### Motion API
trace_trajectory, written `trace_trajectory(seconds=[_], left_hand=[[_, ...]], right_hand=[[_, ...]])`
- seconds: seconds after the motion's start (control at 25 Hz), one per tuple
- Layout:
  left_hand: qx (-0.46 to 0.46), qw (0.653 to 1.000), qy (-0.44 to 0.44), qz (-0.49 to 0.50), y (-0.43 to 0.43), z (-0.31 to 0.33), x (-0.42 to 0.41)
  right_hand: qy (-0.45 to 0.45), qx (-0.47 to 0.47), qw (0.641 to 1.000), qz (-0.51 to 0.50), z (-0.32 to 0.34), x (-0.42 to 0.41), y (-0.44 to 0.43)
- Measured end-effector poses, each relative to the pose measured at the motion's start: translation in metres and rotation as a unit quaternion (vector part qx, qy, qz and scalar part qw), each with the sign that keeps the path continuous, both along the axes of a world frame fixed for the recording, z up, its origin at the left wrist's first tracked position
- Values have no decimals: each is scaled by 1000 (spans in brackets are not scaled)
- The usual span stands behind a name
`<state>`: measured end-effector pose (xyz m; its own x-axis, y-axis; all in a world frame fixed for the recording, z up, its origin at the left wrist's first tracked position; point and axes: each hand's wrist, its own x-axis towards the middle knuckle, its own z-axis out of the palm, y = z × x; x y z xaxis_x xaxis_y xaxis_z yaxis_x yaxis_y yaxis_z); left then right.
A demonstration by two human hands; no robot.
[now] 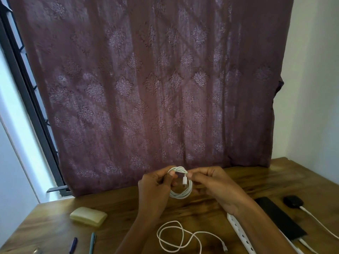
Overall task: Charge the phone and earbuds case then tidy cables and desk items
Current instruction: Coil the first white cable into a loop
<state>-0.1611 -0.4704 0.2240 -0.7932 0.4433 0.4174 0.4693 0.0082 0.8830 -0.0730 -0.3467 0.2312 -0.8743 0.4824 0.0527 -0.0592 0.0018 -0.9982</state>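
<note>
Coil [180, 196]: in the head view, a white cable wound into a small ring is held up over the middle of the table [119, 208], in front of a dark patterned curtain [146, 79]. The left hand [156, 184] pinches the ring's left side, thumb on top. The right hand [212, 182] pinches the right side. A plug [185, 181] hangs across the opening of the ring.

Nearer the person, a second white cable [180, 237] lies loose on the table in open loops, apart from the coil. To its right is a white power strip [238, 230], partly under the right forearm. Beyond that is a black phone [278, 219] with a white lead at its near end, and the black earbuds case [293, 201] also has a white lead running to it. Both look plugged in, so charging seems to be done and the cables are being tidied.

At the left lie a pale yellow box [88, 216] and two pens [92, 242].

To finish this step well, one hand should keep a firm pinch so the turns stay stacked. The other hand can pass the plug end through the ring and around the bundle, snug but without kinking the cable at the plug. Letting go early would probably let the loops spring apart. Once secured, the coil can be set down away from the charging leads, and the loose cable wound the same way.
</note>
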Motion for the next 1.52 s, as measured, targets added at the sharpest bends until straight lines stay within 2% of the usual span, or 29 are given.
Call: trace_trajectory(seconds=[0.16, 0.32, 0.44, 0.64, 0.8, 0.96, 1.08, 1.28, 1.52], left_hand=[[8, 1000, -12, -19, 7, -6, 1], [28, 997, -49, -59, 16, -8, 4], [24, 992, -75, -98, 24, -11, 4], [2, 981, -109, -162, 46, -27, 13], [-27, 966, -158, -202, 69, -54, 33], [-85, 963, -148, -207, 87, -94, 53], [-134, 955, -134, -228, 102, -116, 70], [-211, 951, -117, -192, 138, -151, 88], [-279, 945, -79, -152, 159, -191, 93]], right_hand=[[-37, -29, 999, 13, -3, 8, 5], [-20, -123, 991, 48, -2, 21, 7], [0, -124, 992, 34, -7, 33, 9], [1, -71, 994, -79, -22, 56, 15], [-23, -26, 981, -190, -42, 85, 26], [-92, -3, 951, -295, -79, 116, 61], [-191, 44, 920, -340, -112, 131, 94], [-325, 165, 881, -302, -156, 123, 131], [-376, 196, 858, -289, -174, 96, 137]])
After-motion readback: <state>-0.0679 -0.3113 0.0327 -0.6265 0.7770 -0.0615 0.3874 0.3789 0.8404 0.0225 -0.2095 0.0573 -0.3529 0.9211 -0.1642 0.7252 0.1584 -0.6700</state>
